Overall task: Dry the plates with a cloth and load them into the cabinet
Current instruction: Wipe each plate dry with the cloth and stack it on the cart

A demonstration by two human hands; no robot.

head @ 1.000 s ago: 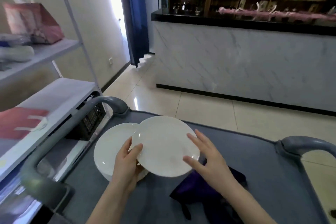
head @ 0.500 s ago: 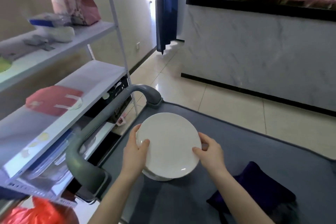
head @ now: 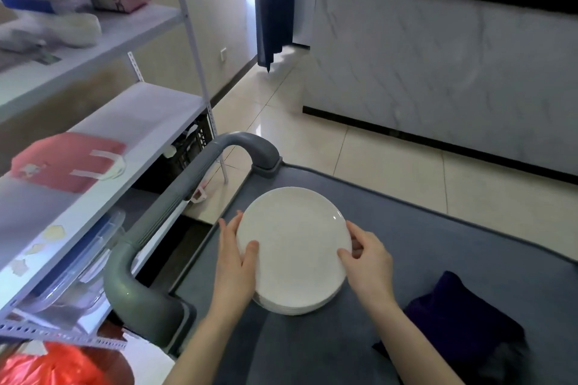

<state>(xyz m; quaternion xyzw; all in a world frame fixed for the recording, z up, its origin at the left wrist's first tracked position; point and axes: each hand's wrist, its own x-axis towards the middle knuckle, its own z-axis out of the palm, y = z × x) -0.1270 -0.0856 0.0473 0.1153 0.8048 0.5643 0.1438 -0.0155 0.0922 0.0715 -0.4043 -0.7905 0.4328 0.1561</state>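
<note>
Left grip point(head: 233, 262) and right grip point(head: 370, 262) both hold the plate stack point(head: 294, 247) by opposite rims, thumbs on top. The stack looks to rest on the grey cart surface point(head: 422, 244), near its left edge. The cloth point(head: 463, 322) lies to the right, in neither grip. My read: drying is done or paused, and all the loading is left. I can't see a cabinet, only the shelf point(head: 150, 109) beside the cart.
</note>
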